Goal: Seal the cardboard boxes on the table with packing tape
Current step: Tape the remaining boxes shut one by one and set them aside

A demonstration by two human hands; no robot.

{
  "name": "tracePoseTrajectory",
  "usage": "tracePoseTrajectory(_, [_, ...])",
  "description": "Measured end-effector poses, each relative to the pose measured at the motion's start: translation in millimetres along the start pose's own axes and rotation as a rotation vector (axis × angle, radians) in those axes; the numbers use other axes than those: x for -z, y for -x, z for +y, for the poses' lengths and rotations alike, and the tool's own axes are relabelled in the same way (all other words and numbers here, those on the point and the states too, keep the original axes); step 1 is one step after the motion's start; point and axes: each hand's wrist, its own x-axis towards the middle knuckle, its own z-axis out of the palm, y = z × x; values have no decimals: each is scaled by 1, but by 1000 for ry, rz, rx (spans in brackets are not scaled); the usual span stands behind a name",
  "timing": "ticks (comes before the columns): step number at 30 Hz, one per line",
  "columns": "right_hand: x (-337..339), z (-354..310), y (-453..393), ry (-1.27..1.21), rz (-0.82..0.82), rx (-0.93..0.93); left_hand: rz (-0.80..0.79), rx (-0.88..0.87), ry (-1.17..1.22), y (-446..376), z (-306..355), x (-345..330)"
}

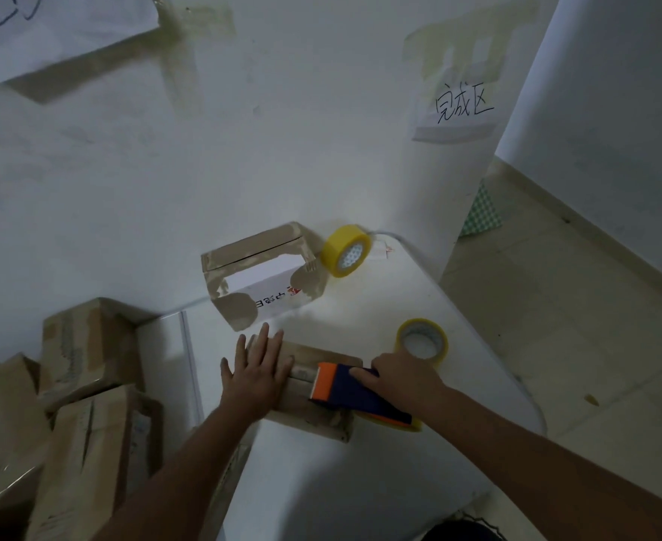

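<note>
A small flat cardboard box [313, 417] lies on the white table [419, 454]. My left hand [257, 370] presses flat on its left half, fingers spread. My right hand [403, 374] grips a blue and orange tape dispenser [354, 394], whose orange front edge rests on the box top. A yellow roll shows under the dispenser's rear end. Behind the box stands a taller white and brown cardboard box [263, 275] with tape patches on its edges.
A yellow tape roll [345, 249] stands on edge against the wall by the tall box. Another roll [422, 339] lies flat just beyond my right hand. Several cardboard boxes [83, 384] are piled at the left. A handwritten paper sign [462, 107] hangs on the wall.
</note>
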Motion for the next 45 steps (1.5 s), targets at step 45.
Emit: tracePoseTrajectory(45, [-41,99,42,-258,45,36,195,-106,-185,20,69,-50])
